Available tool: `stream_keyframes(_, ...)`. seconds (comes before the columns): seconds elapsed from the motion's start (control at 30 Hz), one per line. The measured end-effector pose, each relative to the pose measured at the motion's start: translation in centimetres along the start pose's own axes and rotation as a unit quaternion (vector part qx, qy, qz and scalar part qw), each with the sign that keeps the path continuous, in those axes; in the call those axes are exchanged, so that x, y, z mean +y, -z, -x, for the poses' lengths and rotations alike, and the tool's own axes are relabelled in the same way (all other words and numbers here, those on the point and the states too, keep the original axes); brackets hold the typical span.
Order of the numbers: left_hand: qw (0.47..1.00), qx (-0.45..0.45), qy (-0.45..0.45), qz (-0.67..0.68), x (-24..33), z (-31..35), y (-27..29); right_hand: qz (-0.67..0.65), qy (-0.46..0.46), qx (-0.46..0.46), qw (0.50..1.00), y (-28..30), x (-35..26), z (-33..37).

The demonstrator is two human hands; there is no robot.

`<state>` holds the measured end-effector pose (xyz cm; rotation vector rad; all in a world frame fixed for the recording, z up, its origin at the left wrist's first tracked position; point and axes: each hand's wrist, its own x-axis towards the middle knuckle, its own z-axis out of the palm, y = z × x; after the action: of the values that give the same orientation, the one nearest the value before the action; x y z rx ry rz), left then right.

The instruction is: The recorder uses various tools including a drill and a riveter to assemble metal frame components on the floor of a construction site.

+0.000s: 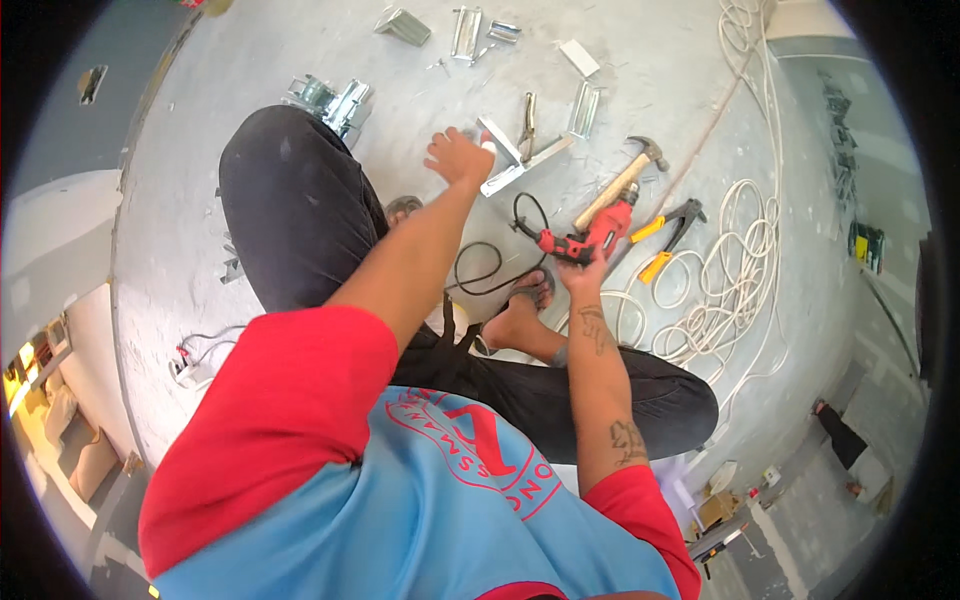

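My left hand is over the floor, fingers apart and holding nothing. Its thumb is close to the end of a bent metal channel piece with two arms forming a V; whether they touch I cannot tell. Between those arms lies a pair of locking pliers. My right hand grips a red corded power drill, whose chuck points away from me. Its black cord loops across the floor by my foot. Partly behind the drill lies a wooden-handled hammer.
Yellow-handled cutters lie right of the drill, beside coiled white cable. Short metal channel offcuts are scattered at the far side, with more metal pieces by my left knee. Another person's dark-clothed leg shows at far right.
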<state>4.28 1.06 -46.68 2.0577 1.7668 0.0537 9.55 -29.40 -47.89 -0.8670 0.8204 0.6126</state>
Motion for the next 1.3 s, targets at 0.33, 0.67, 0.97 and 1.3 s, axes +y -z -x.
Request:
stream_keyframes(0.33,0.914,-0.130,0.212,0.319,-2.2,4.9,-4.9,0.599,0.545,-0.014,0.586,-18.6,2.1,-1.2)
stream_keyframes(0.67,0.946,-0.203,0.161,0.195,0.0,-0.1,-4.1,0.621,0.201,0.004,0.757,-20.4,-1.3,-7.2)
stream_keyframes(0.97,0.957,0.011,-0.194,0.214,5.6,-0.2,4.1,-0.104,-0.061,-0.150,0.981,-20.9,2.8,-6.5)
stream_keyframes(1.3,0.869,-0.063,-0.468,0.147,19.5,1.3,34.5,-0.215,0.223,-0.298,0.903,-34.1,-12.6,10.9)
